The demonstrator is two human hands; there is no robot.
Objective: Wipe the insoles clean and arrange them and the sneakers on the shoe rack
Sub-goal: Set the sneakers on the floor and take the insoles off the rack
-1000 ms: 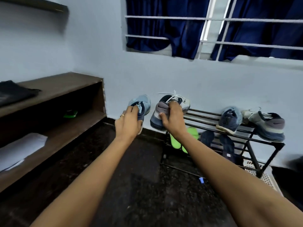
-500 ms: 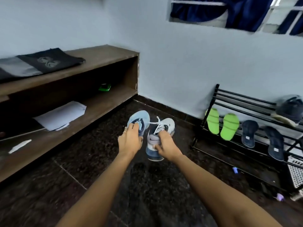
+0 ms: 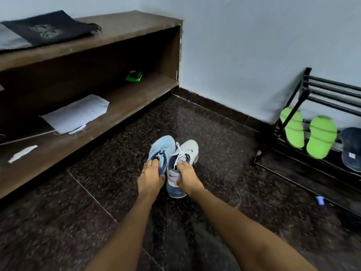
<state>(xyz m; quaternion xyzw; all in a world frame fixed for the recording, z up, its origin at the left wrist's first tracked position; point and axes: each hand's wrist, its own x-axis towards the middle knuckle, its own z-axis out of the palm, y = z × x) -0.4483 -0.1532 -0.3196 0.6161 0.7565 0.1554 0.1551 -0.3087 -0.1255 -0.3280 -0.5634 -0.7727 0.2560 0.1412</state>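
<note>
Two sneakers sit side by side low over the dark floor, toes pointing away from me. My left hand grips the collar of the light blue sneaker. My right hand grips the heel of the white and blue sneaker with white laces. The black metal shoe rack stands against the wall at the right. Two green insoles lean on its lower tier, with a dark blue insole beside them at the frame edge.
A long brown wooden shelf unit runs along the left wall, holding a dark cloth, white papers and a small green object. Dark speckled floor tiles spread between shelf and rack. A small blue scrap lies near the rack.
Both hands carried the two sneakers away from the rack's top tier, down and left to the floor. The view dropped from the window to the floor.
</note>
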